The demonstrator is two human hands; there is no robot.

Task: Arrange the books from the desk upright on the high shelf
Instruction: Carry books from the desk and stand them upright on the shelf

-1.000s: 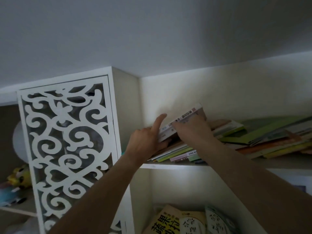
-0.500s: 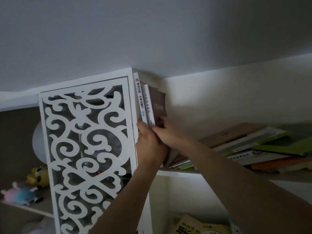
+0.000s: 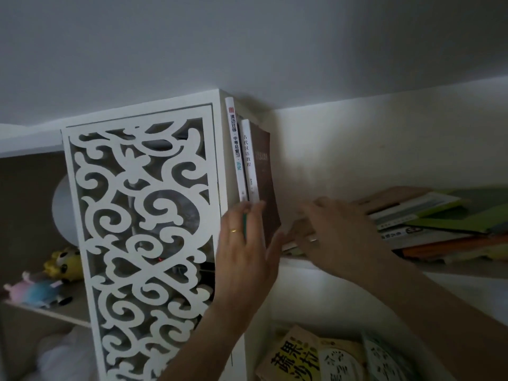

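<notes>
Three books stand upright at the left end of the high shelf [image 3: 302,264], against the side panel: a tall white-spined book [image 3: 235,149], a shorter white-spined book [image 3: 250,160] and a brown-covered book [image 3: 265,177]. My left hand [image 3: 244,251] presses their lower spines with straight fingers, the thumb against the brown cover. A slanted pile of flat books [image 3: 428,221] lies further right on the same shelf. My right hand [image 3: 338,232] rests with spread fingers on the left end of that pile, blurred.
A white carved lattice panel [image 3: 137,229] stands left of the shelf bay. Behind it, plush toys [image 3: 41,290] sit on a lower side shelf. More books [image 3: 297,358] lean in the compartment below. The ceiling is close above.
The lifted books now stand upright against the panel. My right hand has left the brown book and moved right onto the flat pile. My left hand has flattened against the spines.
</notes>
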